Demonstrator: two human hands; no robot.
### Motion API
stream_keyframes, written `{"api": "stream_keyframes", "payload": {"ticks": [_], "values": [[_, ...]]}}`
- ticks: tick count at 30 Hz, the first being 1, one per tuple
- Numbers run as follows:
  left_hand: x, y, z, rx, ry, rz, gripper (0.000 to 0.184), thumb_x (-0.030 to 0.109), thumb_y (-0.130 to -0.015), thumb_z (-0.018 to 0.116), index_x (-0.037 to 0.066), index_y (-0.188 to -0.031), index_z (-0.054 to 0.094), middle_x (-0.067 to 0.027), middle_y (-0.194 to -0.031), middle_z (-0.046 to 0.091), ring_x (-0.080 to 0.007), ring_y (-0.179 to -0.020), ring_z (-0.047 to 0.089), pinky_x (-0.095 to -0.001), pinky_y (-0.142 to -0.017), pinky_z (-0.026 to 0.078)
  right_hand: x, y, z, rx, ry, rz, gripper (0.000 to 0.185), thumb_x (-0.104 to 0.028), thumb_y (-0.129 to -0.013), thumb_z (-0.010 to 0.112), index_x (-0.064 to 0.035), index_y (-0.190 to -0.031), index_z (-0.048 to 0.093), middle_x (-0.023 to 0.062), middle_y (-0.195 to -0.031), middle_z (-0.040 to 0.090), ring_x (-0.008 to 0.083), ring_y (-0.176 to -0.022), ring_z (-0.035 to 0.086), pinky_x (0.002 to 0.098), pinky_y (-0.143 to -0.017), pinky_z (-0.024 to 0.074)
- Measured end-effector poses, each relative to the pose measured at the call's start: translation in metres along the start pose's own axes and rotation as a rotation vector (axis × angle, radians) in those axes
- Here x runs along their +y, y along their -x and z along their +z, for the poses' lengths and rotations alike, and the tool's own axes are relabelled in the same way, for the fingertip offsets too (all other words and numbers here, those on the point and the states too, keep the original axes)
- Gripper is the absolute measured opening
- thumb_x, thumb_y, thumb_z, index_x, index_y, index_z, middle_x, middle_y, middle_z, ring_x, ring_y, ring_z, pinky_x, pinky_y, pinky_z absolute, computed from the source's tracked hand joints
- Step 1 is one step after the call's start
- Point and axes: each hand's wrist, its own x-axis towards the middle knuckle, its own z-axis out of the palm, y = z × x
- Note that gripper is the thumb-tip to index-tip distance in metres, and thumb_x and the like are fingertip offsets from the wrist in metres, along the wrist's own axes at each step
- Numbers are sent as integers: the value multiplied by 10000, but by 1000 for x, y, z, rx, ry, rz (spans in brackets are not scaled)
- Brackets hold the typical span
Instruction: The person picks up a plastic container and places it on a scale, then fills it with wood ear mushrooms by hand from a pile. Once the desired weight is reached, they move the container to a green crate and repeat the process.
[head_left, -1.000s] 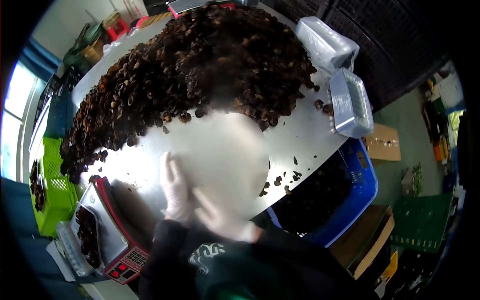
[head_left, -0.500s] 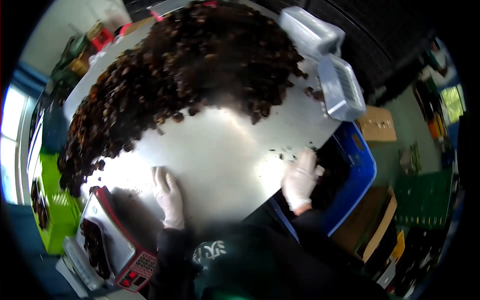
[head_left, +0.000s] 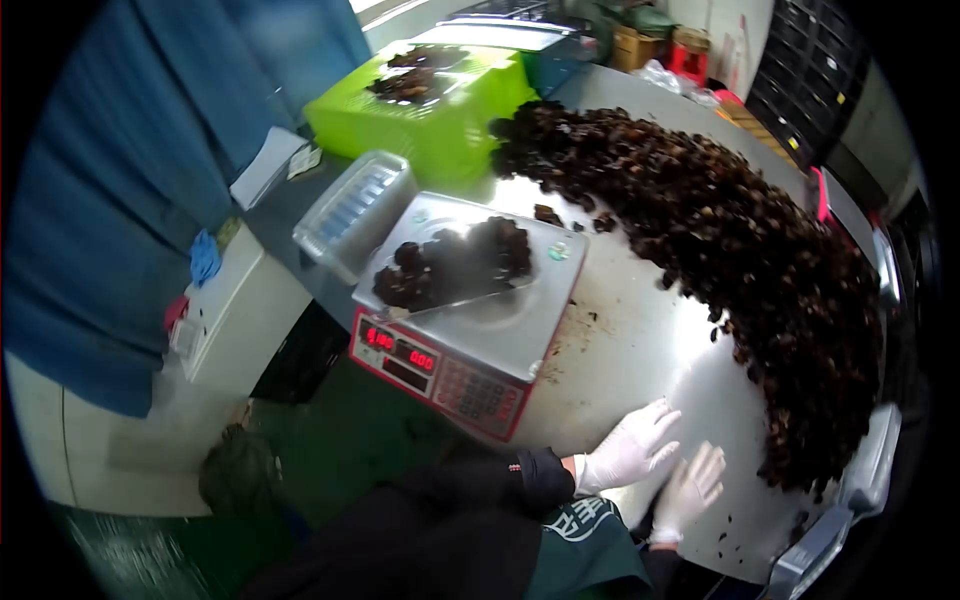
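My left hand [head_left: 630,447], in a white glove, is over the metal table [head_left: 625,330] to the right of the scale, fingers spread and nothing in them. Beside it, nearer the table's front edge, my right hand [head_left: 688,492] is also gloved, with its fingers apart and empty. A long heap of dark brown pieces [head_left: 700,200] curves across the table beyond both hands. On the scale [head_left: 490,325], which has a red front and lit digits, sits a clear tray of dark pieces [head_left: 450,265].
Clear plastic trays [head_left: 355,212] lie stacked left of the scale. Behind them a green crate [head_left: 430,125] holds more dark pieces. More clear trays [head_left: 812,550] stand at the table's right edge. A blue curtain [head_left: 110,200] hangs at the left.
The view has swung left toward the scale. My right hand has moved from the blue basket back beside my left hand; the basket has left view.
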Motion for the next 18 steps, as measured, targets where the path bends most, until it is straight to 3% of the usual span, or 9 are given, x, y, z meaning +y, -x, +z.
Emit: {"api": "stream_keyframes", "payload": {"ticks": [2,4,6,7,8,12,14,16,18], "values": [[6,1,-13,-49,30,-33,469,239,-974,627,-64,-1318,525,-260,-1275,553,-427,-1188,541,-467,-1013,467,53,18,19,208,81,100,538,-293,-1034,499,-60,-1511,412,176,-1583,373,351,-1421,415,517,-1128,349],[9,2,-17,-77,81,-20,445,227,-965,631,-63,-1288,532,-245,-1235,553,-410,-1141,550,-464,-982,473,105,49,26,233,7,445,512,-295,-1034,507,-46,-1479,466,164,-1534,444,374,-1395,431,497,-1092,397],[17,0,-24,-117,128,-5,433,222,-959,633,-60,-1272,535,-234,-1219,550,-401,-1121,549,-462,-970,476,209,108,84,503,965,144,526,-363,-1027,521,-15,-1419,482,281,-1412,555,513,-1280,538,626,-944,516],[18,-2,-26,-134,152,7,427,220,-955,634,-58,-1264,537,-228,-1210,549,-397,-1111,549,-460,-964,477,242,122,106,696,1146,242,546,-380,-1028,516,-65,-1468,443,241,-1342,612,492,-1087,609,615,-779,500],[18,-3,-26,-133,153,19,425,214,-948,641,-55,-1261,539,-225,-1206,548,-393,-1113,548,-459,-963,477,241,116,98,704,1158,240,546,-380,-1028,516,-65,-1468,443,241,-1342,612,492,-1087,609,615,-779,500],[25,-8,-41,-86,160,100,423,176,-912,676,-43,-1252,550,-213,-1184,557,-385,-1105,553,-463,-954,481,178,81,38,294,99,472,500,-301,-1050,479,-44,-1479,465,147,-1527,456,372,-1399,429,495,-1103,389],[32,-19,-71,-8,128,175,428,142,-877,695,-36,-1241,559,-203,-1170,569,-381,-1087,567,-465,-935,490,70,55,-20,13,-235,199,523,-364,-1080,400,-115,-1539,406,117,-1601,378,337,-1475,340,535,-1150,322],[32,-33,-115,95,53,259,442,99,-827,713,-29,-1225,570,-190,-1156,583,-372,-1063,587,-460,-903,507,46,45,-10,-125,104,255,538,-413,-1095,332,-194,-1586,338,80,-1662,282,294,-1529,251,586,-1165,262],[26,-42,-169,87,-80,224,440,50,-746,712,-29,-1162,595,-187,-1129,602,-364,-1008,617,-441,-845,528,82,30,14,-55,81,517,585,-501,-1088,289,-215,-1597,313,81,-1669,262,293,-1527,251,620,-1156,248]]}}
